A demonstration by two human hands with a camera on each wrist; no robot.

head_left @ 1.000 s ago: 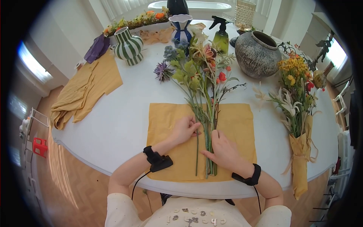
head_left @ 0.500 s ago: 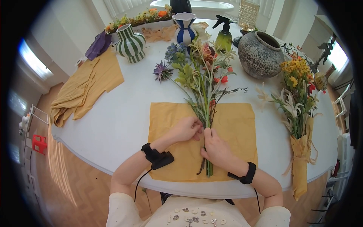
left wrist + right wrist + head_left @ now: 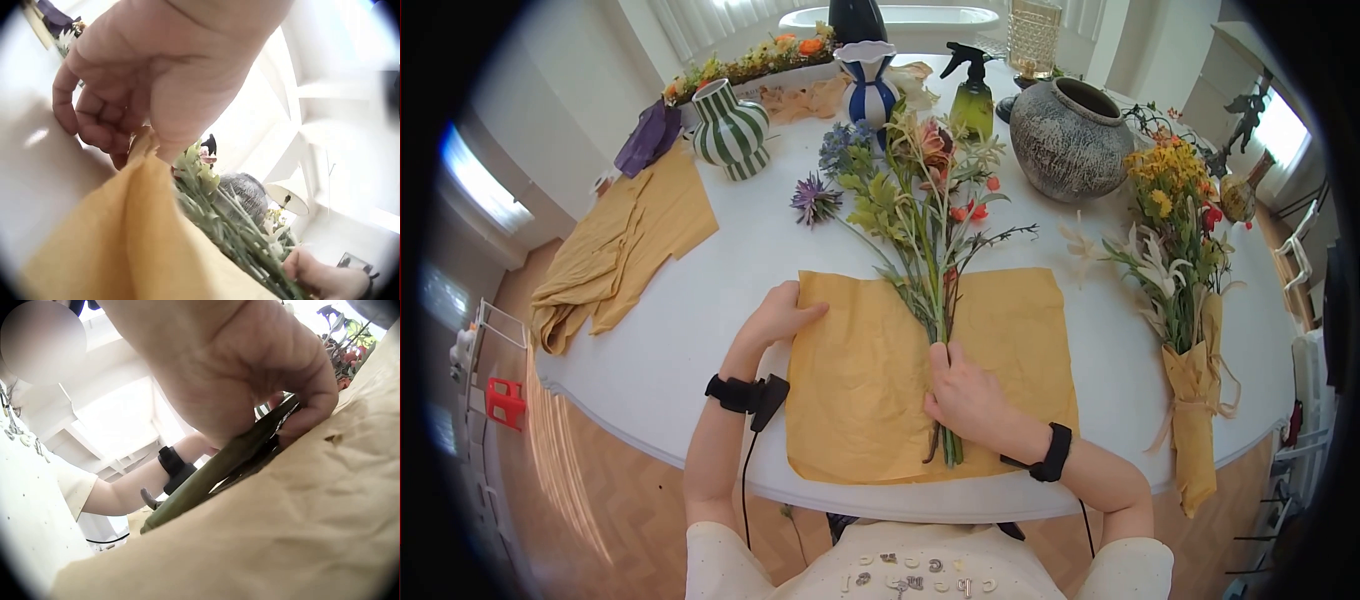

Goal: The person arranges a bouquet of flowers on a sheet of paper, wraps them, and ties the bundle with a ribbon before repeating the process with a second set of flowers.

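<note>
A sheet of tan wrapping paper [image 3: 850, 400] lies near the table's front edge. Across its middle lies a bunch of flowers [image 3: 910, 200] with green leaves and blue, purple, pink and red blooms pointing away from me. My right hand [image 3: 970, 395] grips the bundled stems [image 3: 206, 469], whose cut ends stick out below it. At the paper's far left corner, my left hand [image 3: 775, 315] pinches the edge between thumb and fingers. In the left wrist view, that paper corner [image 3: 144, 162] is lifted and creased under the thumb.
A paper-wrapped bouquet [image 3: 1190, 370] lies at the right. Further back stand a grey pot [image 3: 1068, 140], a spray bottle [image 3: 972, 100], a blue-striped vase [image 3: 868, 90] and a green-striped vase [image 3: 730, 130]. Folded tan paper [image 3: 625, 250] lies at the left.
My left hand has moved from the stems leftward to the paper's far left corner and taken hold of it. The loose stem has joined the bunch in my right hand.
</note>
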